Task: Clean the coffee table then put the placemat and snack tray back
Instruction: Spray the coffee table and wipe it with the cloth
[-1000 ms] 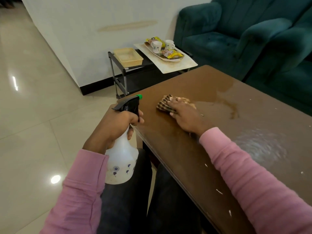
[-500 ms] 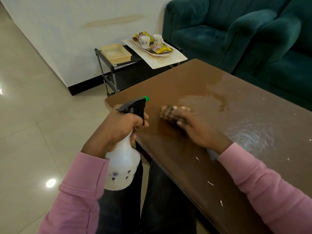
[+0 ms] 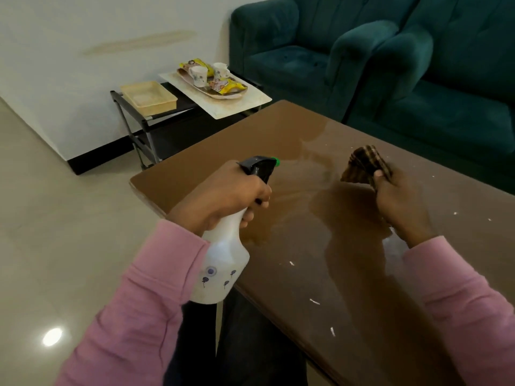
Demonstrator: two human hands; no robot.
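The left hand [image 3: 223, 196] has its grip closed around the neck of the white plastic spray bottle [image 3: 220, 263], at the near edge of the glossy brown wooden table [image 3: 306, 246]. The right hand [image 3: 398, 201] pinches a crumpled brown striped cloth [image 3: 362, 165] above the wet top. The pale rectangular placemat [image 3: 250, 104], with the oval snack tray [image 3: 226, 96] on it, lies on the black metal rack [image 3: 186, 108] by the wall, apart from the table.

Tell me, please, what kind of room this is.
Most likely a living room in a home. Teal upholstered armchairs stand beside a low brown coffee table, and a snack tray with cups sits on a placemat on a small black rack by the wall.
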